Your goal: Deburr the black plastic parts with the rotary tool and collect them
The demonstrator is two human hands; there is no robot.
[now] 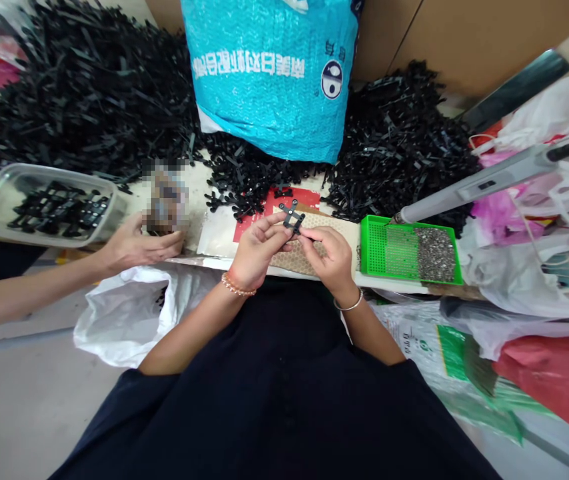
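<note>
Black X-shaped linkage (292, 215) pinched in nearly closed fingers (278, 238) of left hand (258, 251) and right hand (333, 257), both touching; juts forward past fingers, long axis roughly fore-aft.

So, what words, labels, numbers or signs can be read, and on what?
"南美白对虾配合", upside down, end unclear: bright blue woven plastic sack.
Characters above its round dark-and-white logo: too small to read.
Flat red sheet: letters too small to read.
Clear-and-green plastic bag: characters too blurred.
</note>
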